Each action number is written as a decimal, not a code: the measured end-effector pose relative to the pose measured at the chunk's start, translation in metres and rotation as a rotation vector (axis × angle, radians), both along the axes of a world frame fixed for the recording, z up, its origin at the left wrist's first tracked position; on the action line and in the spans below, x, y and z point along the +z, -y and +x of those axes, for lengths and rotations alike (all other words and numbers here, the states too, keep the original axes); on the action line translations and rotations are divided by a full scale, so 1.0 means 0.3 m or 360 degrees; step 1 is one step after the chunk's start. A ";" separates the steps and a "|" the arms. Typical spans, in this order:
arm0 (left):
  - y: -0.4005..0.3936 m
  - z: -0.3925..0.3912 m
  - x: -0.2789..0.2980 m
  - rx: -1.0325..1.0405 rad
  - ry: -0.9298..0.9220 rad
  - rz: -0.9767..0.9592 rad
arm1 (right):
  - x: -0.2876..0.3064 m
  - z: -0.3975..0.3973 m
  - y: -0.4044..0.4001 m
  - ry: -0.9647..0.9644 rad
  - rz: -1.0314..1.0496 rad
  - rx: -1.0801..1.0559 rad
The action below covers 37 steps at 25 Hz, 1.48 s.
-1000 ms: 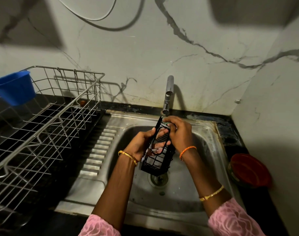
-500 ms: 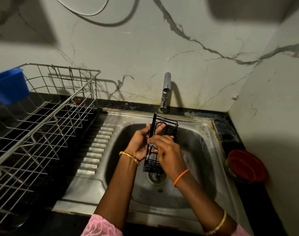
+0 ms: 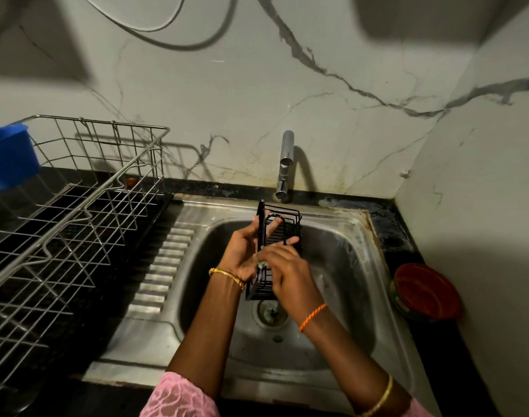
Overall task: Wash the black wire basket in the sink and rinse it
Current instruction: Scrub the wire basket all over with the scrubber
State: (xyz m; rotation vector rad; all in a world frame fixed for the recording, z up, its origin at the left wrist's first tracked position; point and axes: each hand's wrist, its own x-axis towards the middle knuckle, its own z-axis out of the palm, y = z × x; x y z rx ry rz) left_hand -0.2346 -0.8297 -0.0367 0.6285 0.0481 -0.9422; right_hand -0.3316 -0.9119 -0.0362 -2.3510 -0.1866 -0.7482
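Left hand [image 3: 242,251] gripped the black wire basket [image 3: 279,233] over the steel sink [image 3: 347,266]; right hand [image 3: 287,266] pinched something small against it. Marble-veined wall [image 3: 317,100], black counter [image 3: 386,218], wire rack [image 3: 76,206] alongside.

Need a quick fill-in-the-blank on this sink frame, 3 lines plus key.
1. The black wire basket is held over the steel ____.
2. The left hand wears a ____ bangle at the wrist.
3. The red lidded container sits on the counter to the ____ of the basin.

Missing words: sink; gold; right
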 end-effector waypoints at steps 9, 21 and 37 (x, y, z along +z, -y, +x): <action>-0.003 0.003 0.014 0.0129 0.0074 -0.0107 | -0.037 -0.042 0.052 0.0183 0.0093 -0.0075; -0.022 -0.037 0.056 -0.0065 0.0324 0.0148 | 0.036 0.022 0.111 0.0166 0.0447 -0.0144; -0.024 -0.054 0.042 -0.0070 0.0369 0.0333 | 0.051 0.084 0.128 0.0015 0.0484 -0.0395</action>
